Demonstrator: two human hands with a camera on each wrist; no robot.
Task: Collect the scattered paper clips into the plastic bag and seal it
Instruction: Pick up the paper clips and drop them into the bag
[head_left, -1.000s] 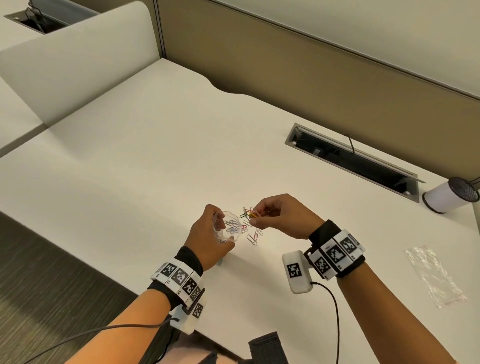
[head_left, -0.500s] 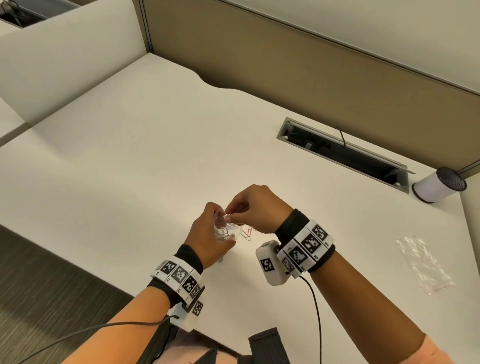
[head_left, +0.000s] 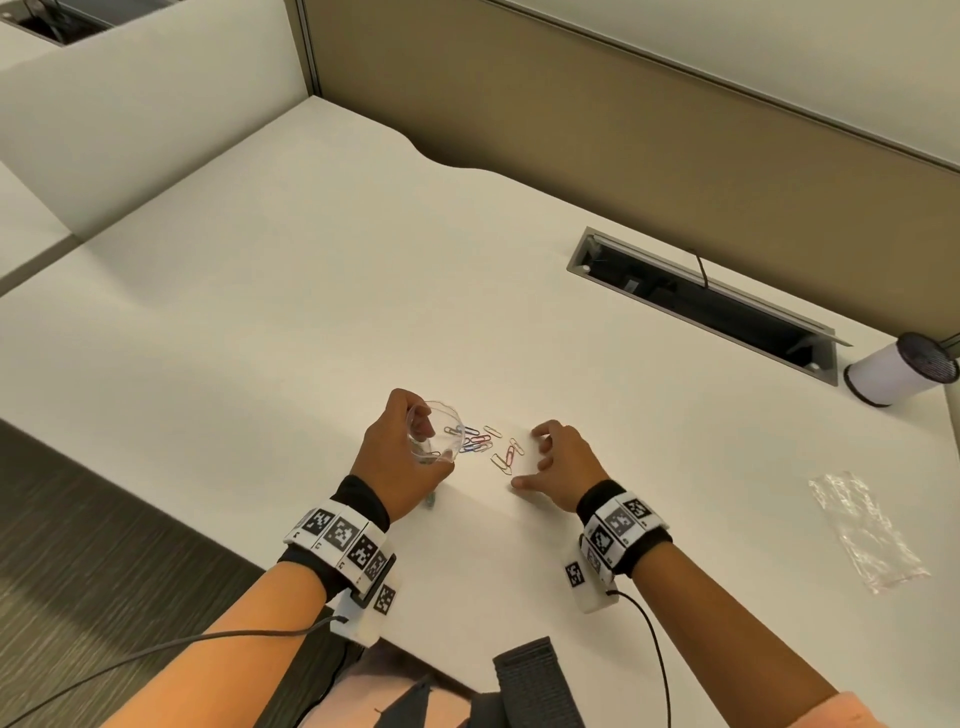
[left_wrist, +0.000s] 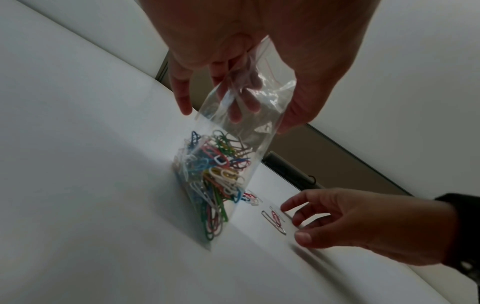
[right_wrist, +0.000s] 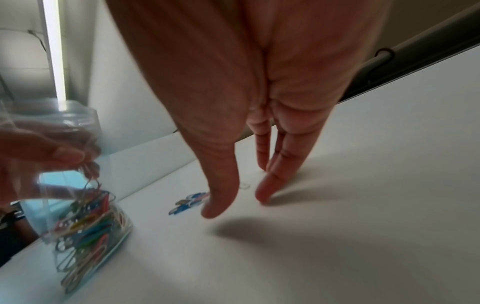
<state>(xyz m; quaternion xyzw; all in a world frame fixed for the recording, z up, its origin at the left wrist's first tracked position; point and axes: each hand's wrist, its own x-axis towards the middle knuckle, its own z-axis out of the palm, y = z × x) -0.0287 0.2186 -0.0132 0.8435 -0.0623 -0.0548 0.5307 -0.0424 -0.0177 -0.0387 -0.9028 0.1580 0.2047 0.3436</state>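
Centrally on the white desk (head_left: 311, 270), walled by tan partitions (head_left: 649, 156), the plastic bag (head_left: 436, 434) is gripped by the left hand (head_left: 397, 457), while the right hand (head_left: 563, 462) is held slack-fingered beside loose paper clips (head_left: 501, 449).

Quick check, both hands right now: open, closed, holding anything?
Left hand: closed on the plastic bag, gripping its mouth.
Right hand: open and empty, fingers spread over the loose paper clips.
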